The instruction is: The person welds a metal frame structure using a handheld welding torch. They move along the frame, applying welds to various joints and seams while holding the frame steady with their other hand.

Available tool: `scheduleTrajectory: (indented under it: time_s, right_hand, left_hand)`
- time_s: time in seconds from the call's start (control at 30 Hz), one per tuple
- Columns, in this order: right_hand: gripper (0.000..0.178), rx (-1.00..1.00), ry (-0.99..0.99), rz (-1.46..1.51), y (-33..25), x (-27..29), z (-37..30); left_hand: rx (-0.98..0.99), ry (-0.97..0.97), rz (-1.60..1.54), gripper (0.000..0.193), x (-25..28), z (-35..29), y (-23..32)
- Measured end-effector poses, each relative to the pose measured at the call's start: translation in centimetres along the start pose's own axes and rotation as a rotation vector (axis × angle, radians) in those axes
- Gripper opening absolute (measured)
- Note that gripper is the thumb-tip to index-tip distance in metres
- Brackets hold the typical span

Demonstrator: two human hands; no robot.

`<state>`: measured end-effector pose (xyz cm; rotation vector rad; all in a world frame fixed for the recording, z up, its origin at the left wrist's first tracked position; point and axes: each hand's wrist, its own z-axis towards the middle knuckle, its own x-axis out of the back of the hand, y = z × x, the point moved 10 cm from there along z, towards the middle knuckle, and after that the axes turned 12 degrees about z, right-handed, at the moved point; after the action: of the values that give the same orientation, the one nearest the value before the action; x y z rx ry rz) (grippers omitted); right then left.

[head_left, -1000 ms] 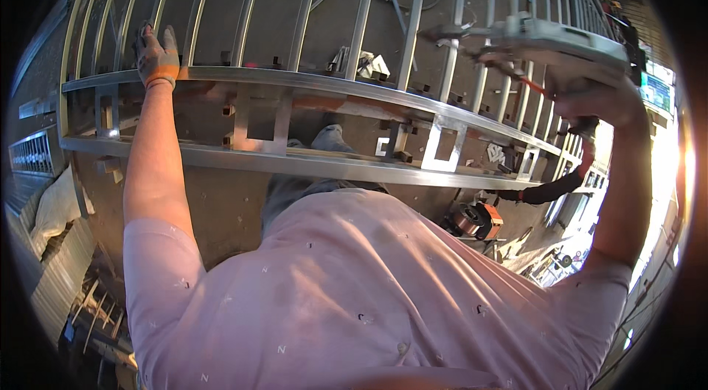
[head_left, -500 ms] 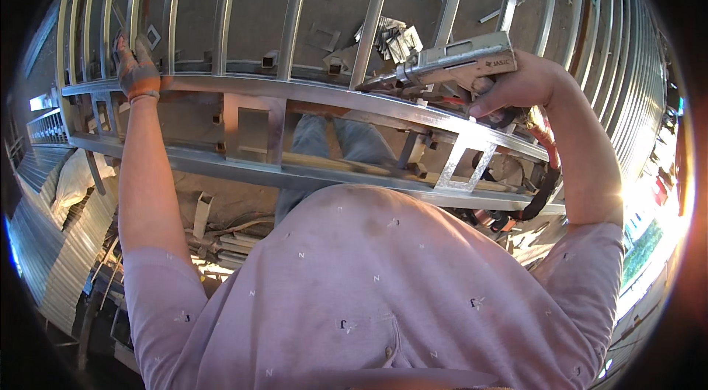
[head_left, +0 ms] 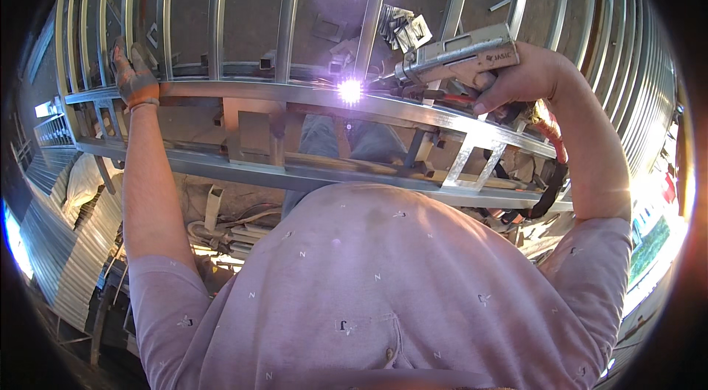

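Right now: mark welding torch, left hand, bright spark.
Welding torch (head_left: pixel 472 59), head view: middle of its body.
Left hand (head_left: pixel 136 81), head view: middle of its gloved part.
Bright spark (head_left: pixel 349 90), head view: glowing centre.

The welding gun (head_left: pixel 457 58), pale grey and pistol-shaped, slants above the frame, its narrow nozzle pointing left — lit, flaring white-violet on the farther rail near a bar's foot. The metal frame (head_left: pixel 251 90) is silvery: two long rails with open rectangular pieces between — slim, spaced bars run beyond them.
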<state>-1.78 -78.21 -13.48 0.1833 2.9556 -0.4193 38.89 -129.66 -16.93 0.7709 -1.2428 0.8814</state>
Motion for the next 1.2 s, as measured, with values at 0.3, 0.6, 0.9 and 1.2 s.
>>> scheduleTrajectory:
  time_s: [0.3,0.6,0.9,1.2]
  right_hand:
    - [0.049,0.001,0.022,-0.022,-0.2,-0.1,-0.1]
    - [0.051,-0.012,0.001,-0.034,-0.3,-0.1,-0.2]
    - [0.054,-0.015,0.034,-0.024,0.0,0.4,-0.3]
    - [0.051,0.004,0.058,-0.030,0.0,0.7,-0.7]
  left_hand:
    - [-0.138,0.108,0.028,0.052,1.1,0.0,1.4]
    - [-0.134,0.111,0.015,0.054,0.9,0.3,1.1]
    - [-0.090,0.063,-0.019,0.052,0.8,0.3,1.0]
    - [-0.115,0.097,-0.004,0.053,1.0,0.2,1.3]
